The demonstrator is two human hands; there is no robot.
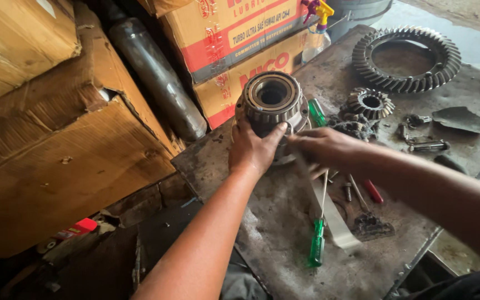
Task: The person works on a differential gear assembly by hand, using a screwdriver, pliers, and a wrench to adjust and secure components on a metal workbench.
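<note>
A round metal housing with a bearing ring on top [272, 100] stands upright on a grimy metal bench [284, 222]. My left hand [254, 149] grips its lower side, thumb up against the body. My right hand [324, 147] is closed at the housing's right base, holding one end of a pale strip [334, 216] that trails down across the bench. What the fingertips press on is hidden.
A green-handled screwdriver [318, 240] lies near the strip, a red-handled tool [372, 190] to its right. A large ring gear [406, 58], a small bevel gear [369, 103] and bolts [429, 146] sit farther right. Cardboard boxes [56, 161], a steel cylinder [156, 78], a spray bottle [318, 30].
</note>
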